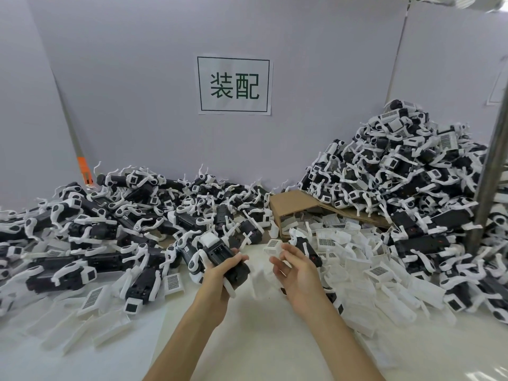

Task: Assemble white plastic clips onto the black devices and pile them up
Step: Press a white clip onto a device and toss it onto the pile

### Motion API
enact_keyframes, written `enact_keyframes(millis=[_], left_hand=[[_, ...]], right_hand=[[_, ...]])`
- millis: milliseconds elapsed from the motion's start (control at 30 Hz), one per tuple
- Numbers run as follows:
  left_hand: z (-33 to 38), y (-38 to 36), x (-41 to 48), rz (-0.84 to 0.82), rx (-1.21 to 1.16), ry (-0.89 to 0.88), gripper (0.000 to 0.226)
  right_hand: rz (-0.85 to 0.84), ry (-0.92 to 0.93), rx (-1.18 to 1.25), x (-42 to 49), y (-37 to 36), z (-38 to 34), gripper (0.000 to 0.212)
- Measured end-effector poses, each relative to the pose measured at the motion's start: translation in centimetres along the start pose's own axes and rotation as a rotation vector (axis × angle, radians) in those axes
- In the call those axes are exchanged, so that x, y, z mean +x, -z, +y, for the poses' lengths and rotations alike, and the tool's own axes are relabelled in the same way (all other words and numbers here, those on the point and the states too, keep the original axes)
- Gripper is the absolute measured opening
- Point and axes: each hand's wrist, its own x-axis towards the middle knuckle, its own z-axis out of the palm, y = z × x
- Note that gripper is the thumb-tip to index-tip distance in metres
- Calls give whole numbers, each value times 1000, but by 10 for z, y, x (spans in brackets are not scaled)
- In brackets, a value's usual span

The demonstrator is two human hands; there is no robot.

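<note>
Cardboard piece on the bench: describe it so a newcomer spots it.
Below and right of the wall sign, the cardboard piece lies partly under the tall right-hand pile. It alone is brown; everything around it is black or white.

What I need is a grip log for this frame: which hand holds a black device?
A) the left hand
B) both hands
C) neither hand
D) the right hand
A: the left hand has its fingers curled round the black device, while the right hand is apart from it, its fingers loosely curled.
</note>
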Motion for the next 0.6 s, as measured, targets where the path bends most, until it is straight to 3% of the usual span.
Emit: enact_keyframes(millis=[67, 167, 333, 400, 500, 600], left_hand=[[0, 1, 0, 8, 35, 26, 55], [-4, 0, 0, -7, 49, 66, 46], [-7, 1, 5, 104, 139, -36, 37], [-7, 1, 6, 148, 181, -88, 34], [-6, 0, 4, 193, 237, -129, 31], [-5, 0, 4, 309, 207, -160, 14]], right_hand=[[-58, -41, -23, 0, -1, 1, 17], [-133, -63, -253, -2, -4, 10, 17], [-84, 193, -763, -4, -2, 18, 22], [-146, 316, -968, -7, -2, 21, 33], [-290, 362, -1166, -9, 0, 30, 44], [-335, 336, -1223, -8, 3, 33, 36]])
